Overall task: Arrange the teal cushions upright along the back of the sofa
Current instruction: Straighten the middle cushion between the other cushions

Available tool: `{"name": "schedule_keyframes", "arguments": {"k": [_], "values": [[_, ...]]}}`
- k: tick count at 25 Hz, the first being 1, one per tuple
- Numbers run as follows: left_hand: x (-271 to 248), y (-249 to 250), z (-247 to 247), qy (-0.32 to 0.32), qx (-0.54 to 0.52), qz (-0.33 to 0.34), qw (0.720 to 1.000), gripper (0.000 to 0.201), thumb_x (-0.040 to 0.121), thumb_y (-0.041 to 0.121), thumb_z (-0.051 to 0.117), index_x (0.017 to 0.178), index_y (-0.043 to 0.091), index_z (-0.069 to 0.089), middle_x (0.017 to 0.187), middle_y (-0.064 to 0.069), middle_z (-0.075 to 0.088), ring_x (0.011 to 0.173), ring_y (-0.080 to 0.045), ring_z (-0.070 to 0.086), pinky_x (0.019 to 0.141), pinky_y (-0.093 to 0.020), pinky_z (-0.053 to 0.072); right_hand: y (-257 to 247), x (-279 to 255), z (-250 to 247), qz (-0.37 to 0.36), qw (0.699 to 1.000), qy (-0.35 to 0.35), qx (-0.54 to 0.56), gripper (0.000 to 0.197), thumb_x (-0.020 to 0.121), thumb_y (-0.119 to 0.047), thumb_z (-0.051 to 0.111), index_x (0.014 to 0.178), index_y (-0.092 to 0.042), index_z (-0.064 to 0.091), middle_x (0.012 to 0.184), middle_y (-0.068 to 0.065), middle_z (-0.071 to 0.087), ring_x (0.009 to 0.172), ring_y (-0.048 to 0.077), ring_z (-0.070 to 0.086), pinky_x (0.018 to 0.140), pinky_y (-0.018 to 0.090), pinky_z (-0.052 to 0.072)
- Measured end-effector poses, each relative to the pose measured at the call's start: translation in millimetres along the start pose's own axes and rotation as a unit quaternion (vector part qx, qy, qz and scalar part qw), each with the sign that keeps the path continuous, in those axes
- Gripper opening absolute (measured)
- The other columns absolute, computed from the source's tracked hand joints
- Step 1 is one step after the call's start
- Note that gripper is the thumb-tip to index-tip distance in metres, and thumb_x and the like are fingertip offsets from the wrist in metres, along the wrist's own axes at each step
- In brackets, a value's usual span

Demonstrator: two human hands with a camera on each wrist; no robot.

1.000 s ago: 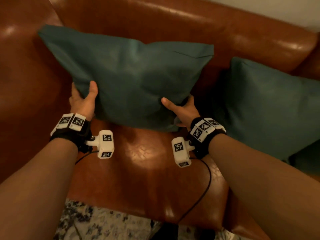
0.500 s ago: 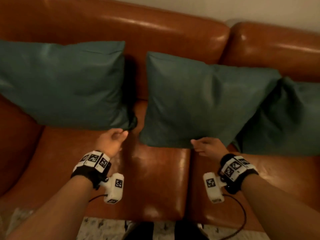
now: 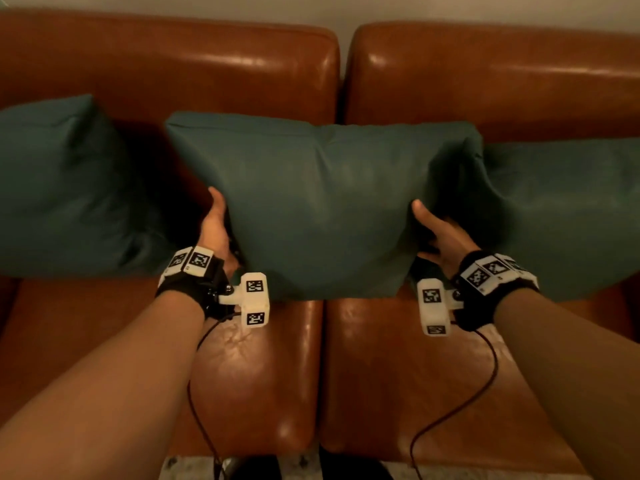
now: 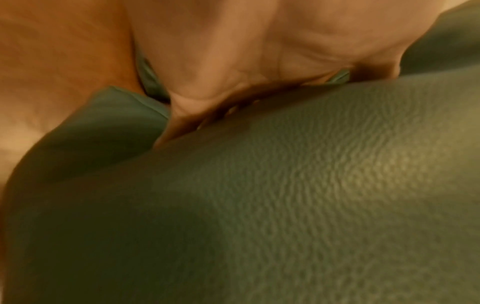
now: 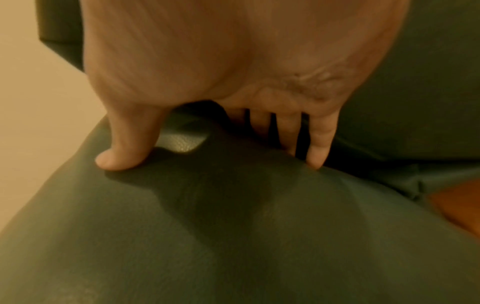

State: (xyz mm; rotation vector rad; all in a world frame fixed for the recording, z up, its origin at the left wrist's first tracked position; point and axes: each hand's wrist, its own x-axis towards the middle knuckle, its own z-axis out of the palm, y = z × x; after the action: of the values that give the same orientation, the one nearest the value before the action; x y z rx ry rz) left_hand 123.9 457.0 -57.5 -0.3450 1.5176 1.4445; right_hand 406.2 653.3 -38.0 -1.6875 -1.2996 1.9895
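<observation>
Three teal cushions lean against the brown leather sofa back (image 3: 173, 64). The middle cushion (image 3: 318, 202) stands upright across the gap between the two seats. My left hand (image 3: 216, 226) grips its left edge, thumb up along the side and fingers hidden behind. My right hand (image 3: 433, 230) grips its right edge. In the right wrist view the thumb (image 5: 124, 148) presses the middle cushion's (image 5: 233, 226) front and the fingers (image 5: 319, 144) reach behind it. The left wrist view shows the left hand's palm (image 4: 233, 72) against the cushion (image 4: 285, 205).
The left cushion (image 3: 62, 188) leans on the back at the left. The right cushion (image 3: 561, 209) sits partly behind the middle one's right corner. Bare seat leather (image 3: 381, 375) lies in front. A patterned rug (image 3: 194, 469) shows below the seat edge.
A second ago both hands held the left cushion. Half a second ago they hung free above the seat. Now they grip the middle cushion by its two sides.
</observation>
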Motion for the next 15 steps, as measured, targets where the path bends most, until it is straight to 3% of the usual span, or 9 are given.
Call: {"name": "schedule_keyframes", "arguments": {"k": [2, 4, 7, 9, 11, 15], "values": [[-7, -6, 26, -0.006, 0.01, 0.012, 1.0, 0.081, 0.074, 0.086, 0.046, 0.115, 0.023, 0.076, 0.12, -0.008, 0.079, 0.115, -0.031, 0.071, 0.104, -0.052, 0.052, -1, -3, -16, -0.006, 1.0, 0.003, -0.001, 0.141, 0.018, -0.081, 0.084, 0.144, -0.029, 0.051, 0.141, -0.004, 0.062, 0.128, 0.022, 0.058, 0.111, 0.052, 0.044], [-8, -8, 35, -0.016, 0.01, 0.016, 1.0, 0.08, 0.075, 0.087, 0.043, 0.109, 0.023, 0.078, 0.111, -0.007, 0.081, 0.113, -0.032, 0.072, 0.104, -0.053, 0.053, -4, -5, -25, -0.021, 1.0, 0.002, 0.005, 0.14, 0.017, -0.079, 0.085, 0.144, -0.029, 0.05, 0.14, -0.005, 0.062, 0.127, 0.022, 0.059, 0.109, 0.051, 0.047], [-7, -5, 31, 0.007, 0.012, 0.026, 1.0, 0.084, 0.071, 0.087, 0.047, 0.114, 0.022, 0.077, 0.119, -0.008, 0.079, 0.118, -0.032, 0.07, 0.11, -0.054, 0.049, -6, -7, -19, -0.039, 0.999, 0.01, 0.013, 0.137, 0.014, -0.08, 0.084, 0.139, -0.034, 0.05, 0.138, -0.005, 0.063, 0.124, 0.022, 0.06, 0.105, 0.051, 0.049], [-10, -5, 29, 0.017, 0.004, 0.053, 0.998, 0.072, 0.084, 0.079, 0.043, 0.108, 0.02, 0.077, 0.11, -0.004, 0.081, 0.117, -0.028, 0.071, 0.106, -0.045, 0.053, -4, -12, -12, -0.059, 0.998, 0.016, 0.029, 0.122, 0.014, -0.08, 0.083, 0.126, -0.041, 0.054, 0.129, -0.009, 0.065, 0.116, 0.019, 0.063, 0.101, 0.049, 0.051], [-12, -8, 29, 0.045, -0.018, 0.082, 0.995, 0.063, 0.089, 0.072, 0.047, 0.115, 0.021, 0.073, 0.116, -0.002, 0.077, 0.119, -0.025, 0.069, 0.106, -0.043, 0.053, 3, -19, -8, -0.077, 0.995, 0.024, 0.055, 0.115, 0.014, -0.079, 0.084, 0.119, -0.043, 0.055, 0.118, -0.014, 0.065, 0.107, 0.012, 0.063, 0.096, 0.043, 0.053], [-8, -14, 16, 0.077, -0.014, 0.11, 0.991, 0.075, 0.079, 0.074, 0.056, 0.133, 0.023, 0.064, 0.137, -0.002, 0.069, 0.123, -0.023, 0.066, 0.113, -0.046, 0.049, 29, -15, -1, -0.084, 0.993, 0.059, 0.058, 0.139, 0.02, -0.081, 0.083, 0.145, -0.033, 0.047, 0.139, -0.002, 0.061, 0.125, 0.025, 0.059, 0.108, 0.05, 0.048]]}}
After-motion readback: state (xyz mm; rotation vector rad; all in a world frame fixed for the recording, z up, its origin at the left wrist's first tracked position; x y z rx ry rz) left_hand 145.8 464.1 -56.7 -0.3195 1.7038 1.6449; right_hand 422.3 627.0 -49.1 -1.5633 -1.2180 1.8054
